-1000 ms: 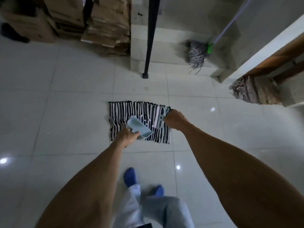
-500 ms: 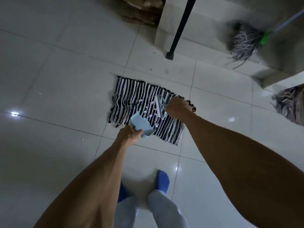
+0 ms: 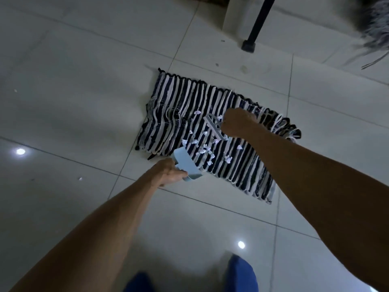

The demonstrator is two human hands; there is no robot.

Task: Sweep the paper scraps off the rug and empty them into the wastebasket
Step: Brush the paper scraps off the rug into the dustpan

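A black-and-white striped rug (image 3: 174, 106) lies on the tiled floor. Several small white paper scraps (image 3: 207, 148) are scattered over its middle. My left hand (image 3: 168, 172) grips the handle of a light blue dustpan (image 3: 185, 163), which rests at the rug's near left edge with its mouth toward the scraps. My right hand (image 3: 239, 123) is closed around a small grey hand brush (image 3: 213, 127) held over the rug just beyond the scraps. No wastebasket is in view.
A black pole with a rubber foot (image 3: 251, 41) stands beyond the rug beside a low pale step (image 3: 294, 28). A grey mop head (image 3: 372, 28) hangs at the top right. My blue-socked feet (image 3: 240, 272) are on the tiles below.
The view has closed in on the rug and tilted down. Both hands keep their tools; the dustpan has settled at the rug's near edge and the brush sits above the scraps.
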